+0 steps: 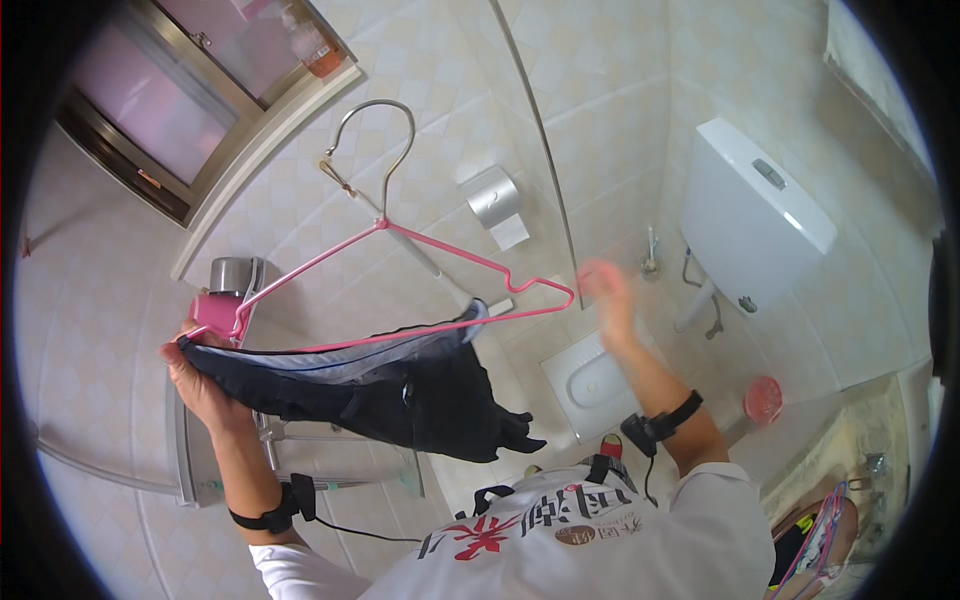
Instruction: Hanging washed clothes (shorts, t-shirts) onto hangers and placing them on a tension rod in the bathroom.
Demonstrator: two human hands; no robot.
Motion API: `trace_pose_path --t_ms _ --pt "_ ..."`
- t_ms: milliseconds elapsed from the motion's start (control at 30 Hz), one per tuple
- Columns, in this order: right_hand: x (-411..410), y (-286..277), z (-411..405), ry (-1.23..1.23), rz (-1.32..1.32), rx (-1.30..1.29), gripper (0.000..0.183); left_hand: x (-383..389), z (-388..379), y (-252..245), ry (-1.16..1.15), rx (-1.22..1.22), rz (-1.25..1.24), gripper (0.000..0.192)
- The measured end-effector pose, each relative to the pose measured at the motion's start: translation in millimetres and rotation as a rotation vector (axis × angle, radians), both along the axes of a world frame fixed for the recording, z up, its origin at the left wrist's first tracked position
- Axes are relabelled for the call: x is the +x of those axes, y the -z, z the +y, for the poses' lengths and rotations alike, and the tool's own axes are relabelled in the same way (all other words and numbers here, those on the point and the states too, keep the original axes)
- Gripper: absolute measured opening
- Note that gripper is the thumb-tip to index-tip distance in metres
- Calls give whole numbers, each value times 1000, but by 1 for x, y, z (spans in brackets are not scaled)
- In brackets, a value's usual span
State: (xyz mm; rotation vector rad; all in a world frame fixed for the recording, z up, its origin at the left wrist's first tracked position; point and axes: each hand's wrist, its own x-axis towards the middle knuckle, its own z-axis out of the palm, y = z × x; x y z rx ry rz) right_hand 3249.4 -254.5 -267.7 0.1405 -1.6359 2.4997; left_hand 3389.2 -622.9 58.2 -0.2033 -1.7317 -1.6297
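Observation:
My left hand (202, 379) grips the waistband corner of dark shorts (442, 397) together with the left end of a pink clothes hanger (442, 241). The hanger's metal hook points up. Along its lower bar runs the waistband, whose pale inner side shows; the rest of the garment hangs below, its far waistband end short of the hanger's right end. My right hand (606, 289) is raised just right of that end, apart from hanger and cloth. It is blurred, so its finger position and whether it holds anything cannot be told.
A squat toilet (592, 386) lies below, with a white cistern (757, 206) on the wall at right. A metal paper holder (493, 199) is behind the hanger. A soap bottle (319, 56) stands on the window ledge. At lower right, a basin (844, 517) holds clothes and hangers.

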Motion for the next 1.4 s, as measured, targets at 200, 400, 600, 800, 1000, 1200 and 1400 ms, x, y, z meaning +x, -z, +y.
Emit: trace_pose_path --t_ms 200,400,600,800,1000,1200,1400 --pt "-5 -18 -155 -575 27 22 67 7 -3 0 -120 154 -15 47" --pt "-13 -53 -198 -1064 -46 -264 58 22 -27 -3 -225 138 4 48" --pt "0 -91 -107 -1008 94 -38 31 40 -75 -7 -416 188 3 46" --pt "17 -115 -89 -1080 422 -168 28 34 -87 8 -442 254 41 44" --pt "50 -146 -68 -231 1192 507 25 34 -85 17 -313 295 137 44" --pt "68 -150 -58 -261 1144 709 23 26 -74 19 -329 332 99 45" --pt "68 -158 -44 -1418 528 418 46 15 -70 34 -335 280 94 45"
